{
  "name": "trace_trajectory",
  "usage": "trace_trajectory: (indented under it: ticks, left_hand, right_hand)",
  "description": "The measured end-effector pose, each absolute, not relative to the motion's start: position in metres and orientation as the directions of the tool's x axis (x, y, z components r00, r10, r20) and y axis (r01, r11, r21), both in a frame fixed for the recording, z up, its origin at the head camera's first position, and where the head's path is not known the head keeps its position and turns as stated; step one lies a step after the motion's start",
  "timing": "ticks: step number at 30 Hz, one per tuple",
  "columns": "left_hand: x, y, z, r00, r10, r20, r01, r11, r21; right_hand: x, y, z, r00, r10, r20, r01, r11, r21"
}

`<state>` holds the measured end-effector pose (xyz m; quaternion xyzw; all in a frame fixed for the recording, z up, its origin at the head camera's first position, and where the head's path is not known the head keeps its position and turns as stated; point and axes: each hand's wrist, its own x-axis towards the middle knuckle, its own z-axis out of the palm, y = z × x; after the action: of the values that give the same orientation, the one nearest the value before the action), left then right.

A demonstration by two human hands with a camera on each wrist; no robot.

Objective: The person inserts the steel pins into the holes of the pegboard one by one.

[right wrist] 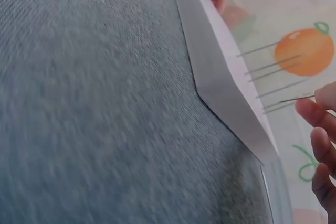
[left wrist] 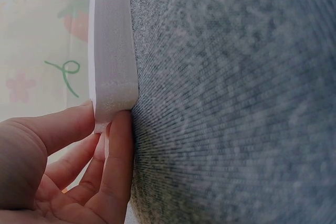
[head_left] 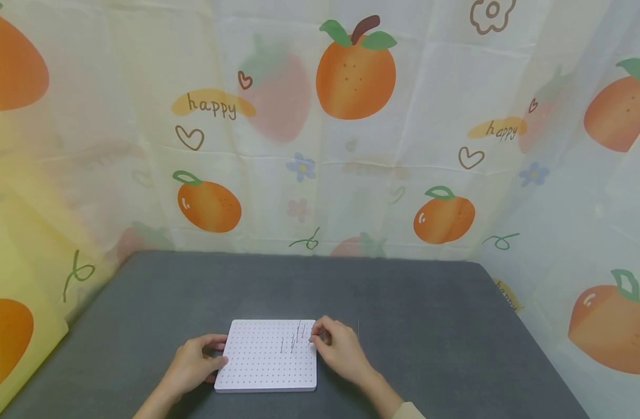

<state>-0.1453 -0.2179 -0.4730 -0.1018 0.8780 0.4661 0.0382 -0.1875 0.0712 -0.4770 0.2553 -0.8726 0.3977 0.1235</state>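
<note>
A white board with rows of small holes lies flat on the dark table. Several thin pins stand upright in its upper right part. My left hand grips the board's left edge; in the left wrist view the thumb is on its top face and the fingers are at its side and underside. At the board's right edge, my right hand pinches a thin metal pin between thumb and index finger, its tip near the other pins in the right wrist view.
The dark grey table extends around the board. A thin upright line shows just behind my right hand. A curtain printed with oranges hangs behind the table and at both sides.
</note>
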Motion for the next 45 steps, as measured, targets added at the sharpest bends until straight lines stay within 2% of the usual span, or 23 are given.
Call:
trace_trajectory:
  ticks: [11, 20, 34, 41, 45]
  left_hand:
    - [-0.145, -0.219, -0.474, -0.976, -0.145, -0.164, -0.217, 0.546, 0.809]
    - [-0.146, -0.219, -0.474, -0.975, -0.14, -0.171, -0.22, 0.548, 0.807]
    - [-0.146, -0.219, -0.474, -0.975, -0.135, -0.174, -0.22, 0.558, 0.8]
    - [-0.146, -0.22, -0.475, -0.977, -0.131, -0.17, -0.215, 0.562, 0.799]
    - [-0.146, -0.22, -0.475, -0.975, -0.138, -0.172, -0.22, 0.56, 0.799]
  right_hand:
    - [-0.185, 0.058, -0.484, -0.853, -0.309, 0.42, -0.517, 0.604, -0.607]
    - [-0.186, 0.053, -0.487, -0.829, -0.322, 0.457, -0.551, 0.606, -0.574]
    - [-0.186, 0.05, -0.486, -0.84, -0.358, 0.407, -0.537, 0.655, -0.531]
    - [-0.187, 0.047, -0.489, -0.783, -0.369, 0.501, -0.603, 0.649, -0.465]
    - [-0.187, 0.046, -0.489, -0.771, -0.37, 0.519, -0.612, 0.656, -0.442]
